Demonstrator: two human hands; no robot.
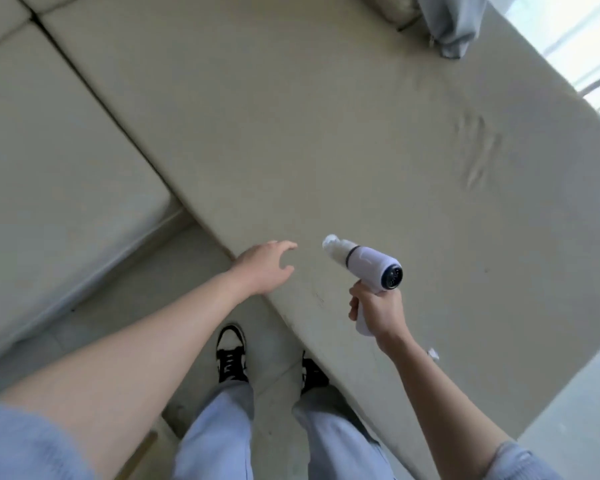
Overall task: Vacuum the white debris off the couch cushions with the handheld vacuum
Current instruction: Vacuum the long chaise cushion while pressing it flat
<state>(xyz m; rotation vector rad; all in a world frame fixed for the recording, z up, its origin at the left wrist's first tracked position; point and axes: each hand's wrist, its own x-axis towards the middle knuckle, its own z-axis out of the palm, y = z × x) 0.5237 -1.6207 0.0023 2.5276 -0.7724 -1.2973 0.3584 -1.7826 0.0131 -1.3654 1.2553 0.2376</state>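
Vacuum (364, 263) | head view: our right hand (378, 311) grips its handle, nozzle above cushion (326, 133) front edge; left hand (264, 266) loosely spread, empty | risk: debris scrap (433, 353) behind wrist gets missed, brushed off edge

A wide couch cushion (326, 133) spreads ahead of you, with a second cushion (49, 168) to its left across a seam. Your left hand (264, 268) hovers over its near edge; your right hand (378, 310), just right of it, holds the handheld vacuum (364, 263) above the cushion. A draped cloth (447, 26) lies at the far right. Your shoes (231, 355) stand on the floor (153, 323) near the cushion's edge.
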